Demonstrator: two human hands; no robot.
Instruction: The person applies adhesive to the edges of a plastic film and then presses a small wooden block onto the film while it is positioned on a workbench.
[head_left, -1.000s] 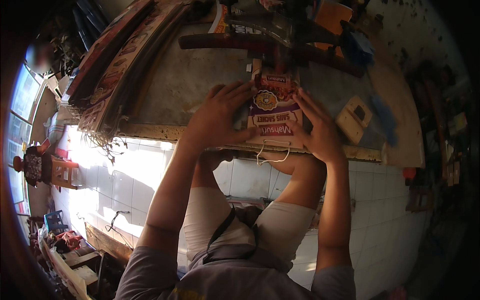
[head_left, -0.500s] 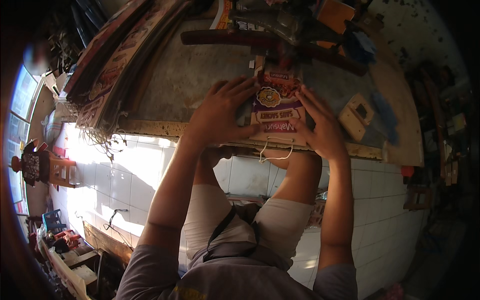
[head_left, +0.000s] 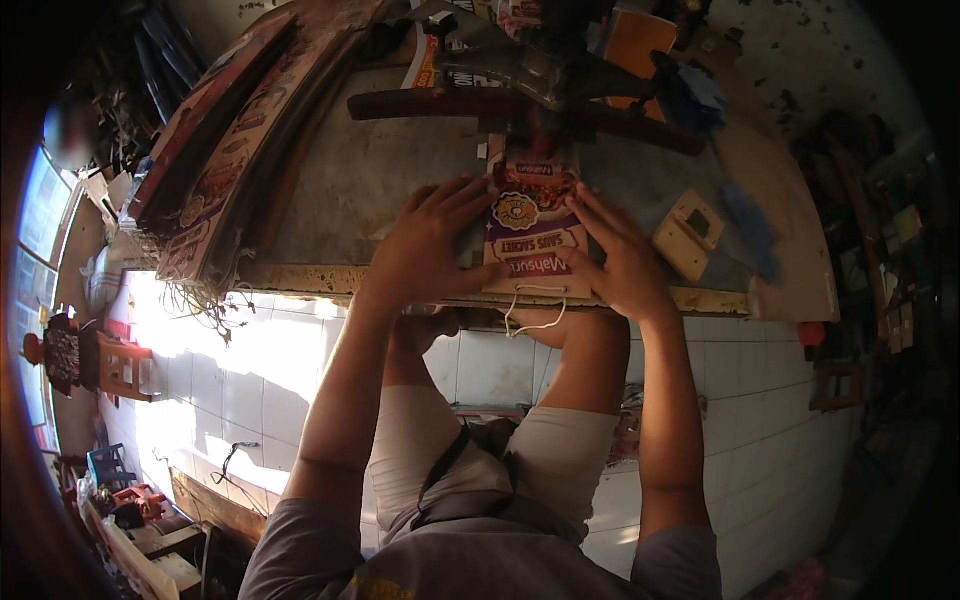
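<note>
A long printed card (head_left: pixel 522 243) in purple, red and cream lies on the worn table, its far end under the dark machine. A thin white string loop (head_left: pixel 540 325) hangs from its near end over the table edge. My left hand (head_left: pixel 425 245) rests along the card's left side, fingers stretched out and thumb reaching onto its lower edge. On the opposite side lies my right hand (head_left: pixel 625 262), fingers extended along the card's edge and thumb on its face. Neither hand is closed around it.
A machine with a dark red crossbar (head_left: pixel 430 104) stands over the card. Stacked printed strips (head_left: pixel 225 185) with dangling strings lie at the left. A small wooden piece with a cutout (head_left: pixel 688 238) sits to the right, by a blue patch (head_left: pixel 750 235). An orange stool (head_left: pixel 122 367) stands far left.
The whole view has shifted slightly, so the table, card and hands appear a little further left. Both hands keep their places on the card, with no clear movement along it.
</note>
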